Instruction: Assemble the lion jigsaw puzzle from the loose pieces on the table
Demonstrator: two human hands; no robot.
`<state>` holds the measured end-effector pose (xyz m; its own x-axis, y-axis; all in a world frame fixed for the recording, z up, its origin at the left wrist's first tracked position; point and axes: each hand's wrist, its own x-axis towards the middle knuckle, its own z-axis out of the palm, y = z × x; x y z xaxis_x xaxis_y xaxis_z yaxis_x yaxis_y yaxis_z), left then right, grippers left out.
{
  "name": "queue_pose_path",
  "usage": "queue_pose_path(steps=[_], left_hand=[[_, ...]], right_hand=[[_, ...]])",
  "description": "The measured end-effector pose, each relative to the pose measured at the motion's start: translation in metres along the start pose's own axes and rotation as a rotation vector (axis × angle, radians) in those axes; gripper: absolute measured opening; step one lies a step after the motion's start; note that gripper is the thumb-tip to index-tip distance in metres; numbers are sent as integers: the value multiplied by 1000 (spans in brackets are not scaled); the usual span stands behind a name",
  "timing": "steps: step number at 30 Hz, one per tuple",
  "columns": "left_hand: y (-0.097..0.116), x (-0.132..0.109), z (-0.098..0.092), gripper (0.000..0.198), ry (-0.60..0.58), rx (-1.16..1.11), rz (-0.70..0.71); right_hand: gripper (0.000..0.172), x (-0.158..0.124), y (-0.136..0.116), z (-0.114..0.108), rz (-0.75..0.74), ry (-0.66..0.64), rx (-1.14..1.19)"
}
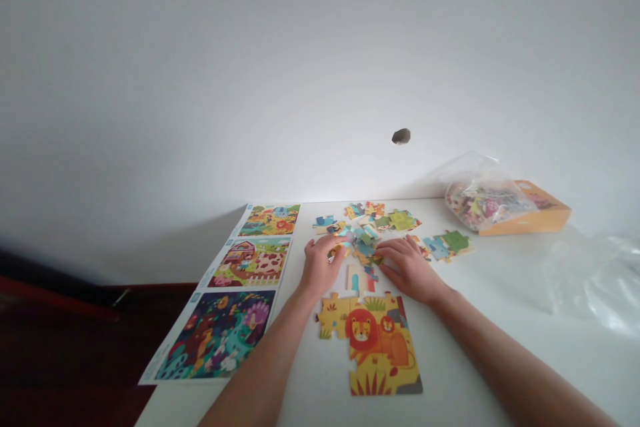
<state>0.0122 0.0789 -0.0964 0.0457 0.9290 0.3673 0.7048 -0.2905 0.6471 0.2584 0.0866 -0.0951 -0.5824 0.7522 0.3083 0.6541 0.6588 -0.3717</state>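
A loose pile of jigsaw puzzle pieces (369,233) lies near the back of the white table. At its left side, my left hand (323,261) has thumb and forefinger curled round a puzzle piece (349,234), mostly hidden by the fingers. My right hand (411,268) rests at the pile's right side, fingers stretched out and touching pieces there. Closer to me lies a partly joined lion puzzle (383,347), with yellow ground and two lions. Just beyond it sits a pale piece with a blue shape (359,279).
A printed sheet with three pictures (249,263) lies along the table's left side. At the back right, a clear bag of pieces (483,200) leans on an orange box (543,213). Crumpled clear plastic (607,280) is at the right. Green and blue pieces (447,245) lie beyond my right hand.
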Motion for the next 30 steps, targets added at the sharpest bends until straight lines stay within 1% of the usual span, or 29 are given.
queue_pose_path(steps=[5, 9, 11, 12, 13, 14, 16, 17, 19, 22, 24, 26, 27, 30], left_hand=[[-19, 5, -4, 25, 224, -210, -155], [-24, 7, -9, 42, 390, -314, -289], [-24, 8, -12, 47, 473, -317, -318], [-25, 8, -13, 48, 490, -320, -316], [-25, 8, -13, 49, 478, -332, -307], [-26, 8, -13, 50, 440, -351, -291], [-26, 7, -11, 51, 308, -365, -241], [-25, 6, -9, 49, 232, -329, -197], [-21, 4, -4, 43, 123, -152, -91], [-14, 0, 1, 36, 76, 157, 55], [-9, -3, 3, 34, 30, 273, 118], [-7, -4, 3, 36, -19, 350, 111], [-8, -5, 2, 39, -21, 388, 70], [-11, -4, -3, 53, 21, 509, -122]], right_hand=[[23, 0, 2, 1, 29, 26, -23], [23, 0, 0, -1, 52, 43, -36], [23, 0, 0, -2, 50, 44, -39], [23, 0, 1, -2, 38, 39, -35], [24, 0, 1, -2, 18, 28, -28], [25, 0, 2, -3, -7, 13, -17], [30, 0, 1, -3, -58, -21, 8], [33, 0, 1, -4, -77, -38, 21], [38, 0, -1, -5, -99, -66, 39], [44, 0, -3, -7, -128, -103, 51], [48, 0, -4, -7, -130, -125, 48], [50, -1, -4, -6, -105, -132, 33], [48, -1, -4, -6, -86, -127, 20], [42, -1, -3, -4, -31, -98, -31]])
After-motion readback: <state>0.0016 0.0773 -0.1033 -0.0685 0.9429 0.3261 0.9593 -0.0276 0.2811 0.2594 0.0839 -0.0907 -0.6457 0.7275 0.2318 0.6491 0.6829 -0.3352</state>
